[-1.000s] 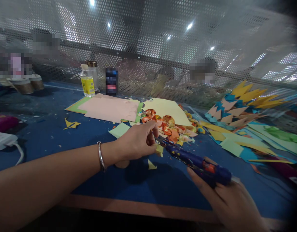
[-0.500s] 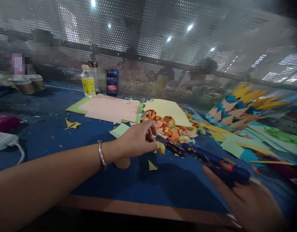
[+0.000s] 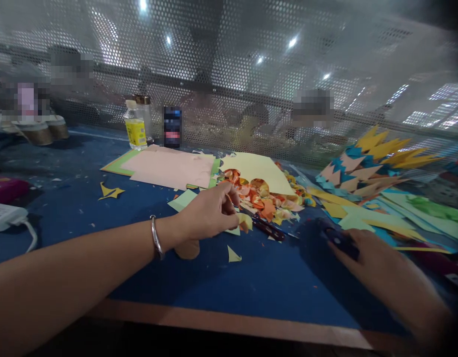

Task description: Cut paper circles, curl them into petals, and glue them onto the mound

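Observation:
My left hand point(image 3: 213, 212), with a silver bangle at the wrist, is closed in a pinch. A small curled pale yellow paper piece point(image 3: 245, 221) shows at its fingertips. My right hand point(image 3: 377, 258) is wrapped round a dark blue tool point(image 3: 340, 239) that looks like a glue gun; motion blurs it. Between the hands lies a dark, slim tool point(image 3: 268, 229), its kind unclear. Just beyond it is a heap of orange and yellow paper petals point(image 3: 264, 201). A yellow paper scrap point(image 3: 234, 254) and a brown round piece point(image 3: 187, 249) lie near my left hand.
Pink sheets point(image 3: 169, 166) and a pale yellow sheet point(image 3: 256, 168) lie farther back. A bottle point(image 3: 135, 131) and a phone point(image 3: 172, 126) stand before a perforated screen point(image 3: 229, 59). At right is a spiky paper piece point(image 3: 359, 171); at left, a white adapter point(image 3: 7, 215).
The dark blue tool has swung back to the right and turned in my right hand, away from the left hand. The left hand and its paper piece have barely moved.

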`<action>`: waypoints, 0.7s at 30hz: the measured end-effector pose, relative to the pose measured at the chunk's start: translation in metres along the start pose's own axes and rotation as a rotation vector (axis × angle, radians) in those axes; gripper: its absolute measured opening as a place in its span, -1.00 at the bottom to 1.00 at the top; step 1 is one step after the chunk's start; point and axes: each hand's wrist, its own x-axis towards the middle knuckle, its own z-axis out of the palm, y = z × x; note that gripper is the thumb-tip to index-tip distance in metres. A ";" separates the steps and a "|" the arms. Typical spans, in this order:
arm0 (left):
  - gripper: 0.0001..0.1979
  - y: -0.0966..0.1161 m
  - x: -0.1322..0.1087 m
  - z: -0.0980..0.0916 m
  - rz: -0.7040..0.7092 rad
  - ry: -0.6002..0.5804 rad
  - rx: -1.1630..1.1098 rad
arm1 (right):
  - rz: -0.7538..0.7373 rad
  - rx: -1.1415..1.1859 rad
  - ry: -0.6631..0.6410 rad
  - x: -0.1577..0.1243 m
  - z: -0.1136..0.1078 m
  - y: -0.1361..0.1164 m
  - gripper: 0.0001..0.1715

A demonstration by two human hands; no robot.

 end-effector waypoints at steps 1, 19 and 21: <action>-0.74 -0.001 0.000 0.000 0.000 0.003 -0.006 | 0.010 0.057 -0.061 0.002 -0.001 0.002 -0.58; -0.78 0.005 -0.001 0.005 0.056 0.047 0.035 | -0.339 0.516 -0.147 0.002 -0.058 -0.140 -0.66; -0.78 0.005 -0.002 0.004 0.054 0.052 0.039 | -0.358 0.521 -0.165 0.007 -0.056 -0.147 -0.72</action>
